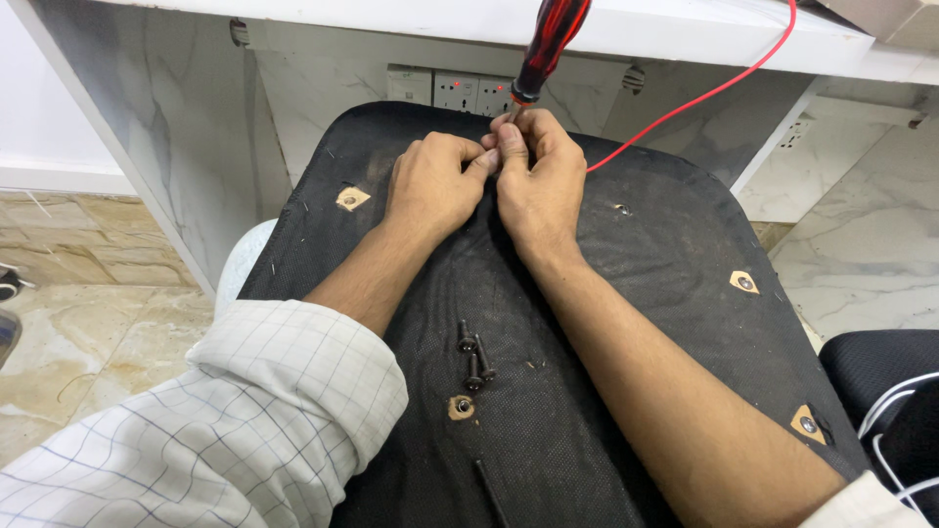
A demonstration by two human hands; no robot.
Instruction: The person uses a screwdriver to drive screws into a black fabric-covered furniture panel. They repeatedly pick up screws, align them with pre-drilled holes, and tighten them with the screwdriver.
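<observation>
Head view: my right grip (536, 186) is clamped on the screwdriver (546, 49) shaft, held upright on the black seat base (626, 293). My left grip (435, 181) pinches its tip. Three loose screws (474, 357) lie nearer me.

We see one package only: the corner of a tan cardboard box (885, 18) resting on the white desk top (685, 29) at upper right. No labels, signs or screens appear.
</observation>
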